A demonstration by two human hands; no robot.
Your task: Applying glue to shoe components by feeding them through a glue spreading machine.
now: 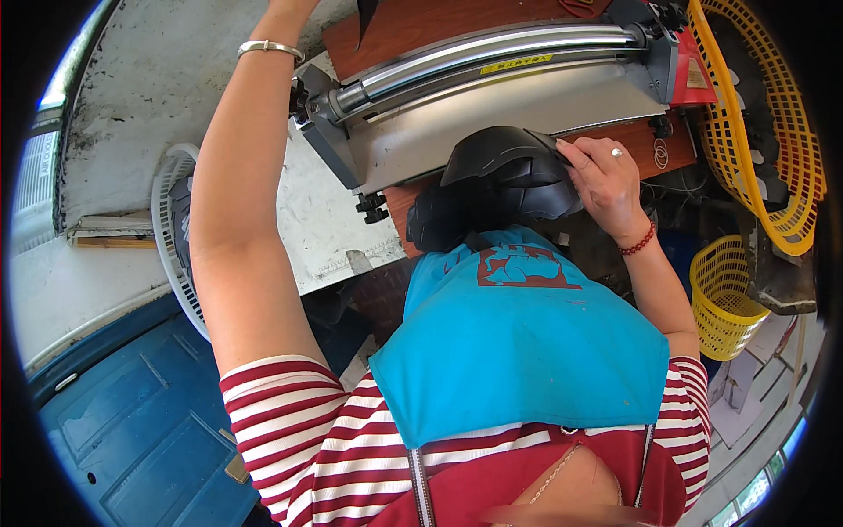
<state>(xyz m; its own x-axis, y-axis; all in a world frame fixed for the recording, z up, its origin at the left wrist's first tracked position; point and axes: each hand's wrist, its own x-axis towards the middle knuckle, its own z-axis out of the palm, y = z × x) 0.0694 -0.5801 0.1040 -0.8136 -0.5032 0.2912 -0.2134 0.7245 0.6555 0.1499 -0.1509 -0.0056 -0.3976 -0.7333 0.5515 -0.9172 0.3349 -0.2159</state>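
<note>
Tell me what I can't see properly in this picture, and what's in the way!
All in the head view:
- Left hand: the top edge cuts off its fingers, so what they hold can't be told.
- Black strip: the top edge cuts off its upper end.
- Black pieces: they overlap, so I can't count them.
- White basket: the left arm hides part of it.

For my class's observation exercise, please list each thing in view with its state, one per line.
Right hand: pinching the edge of the black pieces
Black pieces: bent, overlapping
Left hand: mostly out of frame; grip unclear
Roller machine: running or stopped, cannot tell
White basket: holding dark pieces
Large yellow basket: holding dark pieces
Blue apron: worn
</note>
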